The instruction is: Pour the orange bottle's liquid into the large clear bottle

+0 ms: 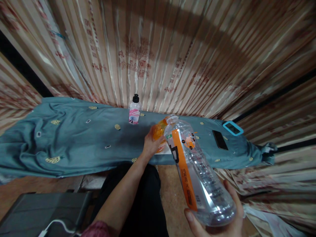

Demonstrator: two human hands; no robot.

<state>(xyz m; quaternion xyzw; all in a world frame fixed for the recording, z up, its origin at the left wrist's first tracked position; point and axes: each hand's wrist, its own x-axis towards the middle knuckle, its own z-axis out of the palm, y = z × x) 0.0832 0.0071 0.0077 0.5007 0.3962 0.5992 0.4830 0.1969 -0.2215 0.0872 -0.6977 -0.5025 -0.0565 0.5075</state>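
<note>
My right hand (222, 219) is wrapped round the base of a large clear plastic bottle (209, 177) with an orange and silver label. The bottle is tilted, its neck pointing up and away to the left. My left hand (149, 143) grips a see-through orange container (160, 129) beside that neck. Clear plastic overlaps there, and I cannot tell whether the two touch. Part of the container is hidden behind my fingers and the large bottle. Below it lies something white and orange (161, 148), mostly covered.
A small clear bottle with a pink label and black cap (134, 111) stands on the blue-green cloth (74, 138). To the right lie a black phone (220, 140) and a blue-framed digital display (232, 128). Patterned curtains (158, 65) hang behind. A grey case (46, 210) with a white cable is lower left.
</note>
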